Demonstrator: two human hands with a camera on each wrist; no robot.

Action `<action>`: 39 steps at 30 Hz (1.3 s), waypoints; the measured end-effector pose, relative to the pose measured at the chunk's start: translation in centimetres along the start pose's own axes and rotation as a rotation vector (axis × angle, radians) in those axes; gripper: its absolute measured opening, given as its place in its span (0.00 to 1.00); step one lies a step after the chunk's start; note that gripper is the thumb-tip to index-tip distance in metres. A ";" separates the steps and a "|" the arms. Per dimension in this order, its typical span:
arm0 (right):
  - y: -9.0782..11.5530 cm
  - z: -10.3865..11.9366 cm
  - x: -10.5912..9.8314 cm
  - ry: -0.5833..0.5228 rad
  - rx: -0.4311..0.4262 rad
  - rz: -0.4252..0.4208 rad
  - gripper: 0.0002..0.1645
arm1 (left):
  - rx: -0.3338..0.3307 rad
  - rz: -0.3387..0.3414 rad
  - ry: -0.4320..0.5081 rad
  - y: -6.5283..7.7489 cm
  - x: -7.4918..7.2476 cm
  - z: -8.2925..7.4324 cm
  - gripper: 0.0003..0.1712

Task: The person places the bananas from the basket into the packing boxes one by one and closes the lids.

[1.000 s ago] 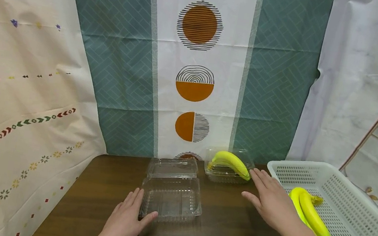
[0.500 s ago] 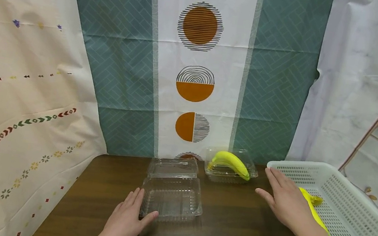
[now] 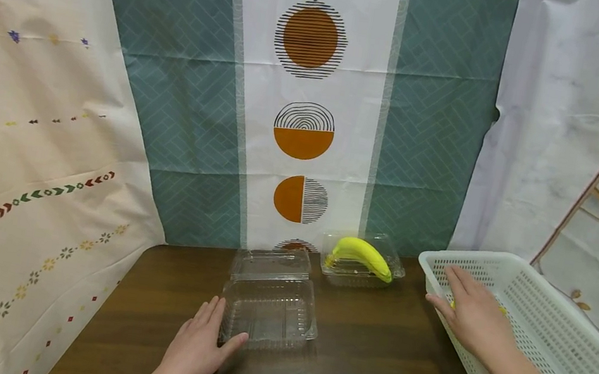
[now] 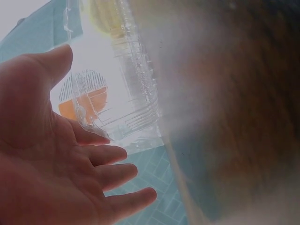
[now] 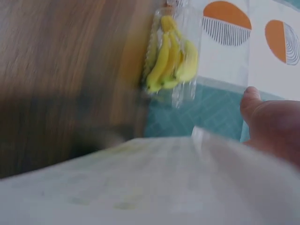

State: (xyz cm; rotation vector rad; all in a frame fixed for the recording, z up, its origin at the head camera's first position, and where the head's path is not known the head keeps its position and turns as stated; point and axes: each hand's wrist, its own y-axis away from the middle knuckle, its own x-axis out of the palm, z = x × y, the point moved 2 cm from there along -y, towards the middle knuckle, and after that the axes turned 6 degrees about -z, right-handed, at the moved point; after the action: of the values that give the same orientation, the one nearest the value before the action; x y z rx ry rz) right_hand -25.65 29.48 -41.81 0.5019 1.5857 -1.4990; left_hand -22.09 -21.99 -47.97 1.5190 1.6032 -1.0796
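My left hand point(image 3: 196, 348) lies at the left edge of an open clear plastic clamshell container point(image 3: 270, 311), its fingers straight. In the left wrist view, the left hand point(image 4: 70, 159) spreads its fingers beside the clear plastic point(image 4: 126, 105). Over the left side of a white basket, my right hand point(image 3: 479, 318) reaches with extended fingers. It hides most of the bananas point(image 3: 502, 310) below; only a bit of yellow shows. Farther back stands a second clamshell with bananas point(image 3: 361, 254) in it. The right wrist view shows these bananas point(image 5: 165, 61) and my right thumb point(image 5: 253, 105).
The perforated white basket point(image 3: 573, 324) stands at the right of the brown wooden table point(image 3: 367, 362). Its wall point(image 5: 154, 183) fills the lower right wrist view. Patterned cloths point(image 3: 439, 136) hang behind the table and along the left side.
My right hand has moved right, away from the banana-filled clamshell, to above the basket, and now covers the bananas there. The left hand stays beside the other container.
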 end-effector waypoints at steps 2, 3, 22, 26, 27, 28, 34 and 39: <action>0.2 -0.6 -0.1 0.007 0.013 0.006 0.45 | -0.001 0.000 -0.003 0.0 0.0 0.0 0.63; 0.3 -0.9 -0.1 0.011 0.021 0.014 0.45 | -0.001 -0.002 -0.004 0.0 0.0 0.1 0.63; 1.6 -4.4 -0.7 0.041 0.193 0.217 0.54 | 0.009 -0.004 -0.011 0.0 -0.1 -0.2 0.62; 1.8 -4.7 -0.9 0.044 0.218 0.260 0.56 | 0.007 -0.002 -0.010 0.0 -0.1 -0.1 0.62; 1.9 -4.8 -0.9 0.043 0.222 0.267 0.56 | 0.007 -0.002 -0.009 0.0 -0.1 -0.1 0.62; 1.9 -4.8 -1.0 0.043 0.227 0.274 0.56 | 0.007 -0.002 -0.009 0.0 -0.1 -0.1 0.62; 2.3 -5.3 -0.9 0.052 0.233 0.299 0.56 | 0.016 -0.011 -0.013 0.1 -0.1 -0.1 0.63; 2.7 -5.7 -0.7 0.082 0.249 0.344 0.58 | 0.023 -0.017 -0.013 0.2 -0.1 -0.3 0.62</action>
State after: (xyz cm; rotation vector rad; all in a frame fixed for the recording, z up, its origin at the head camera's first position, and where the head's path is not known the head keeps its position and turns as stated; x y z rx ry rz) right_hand -25.00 35.56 -43.48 0.9381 1.2971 -1.4271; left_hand -21.83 -21.80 -47.75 1.5127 1.6022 -1.1187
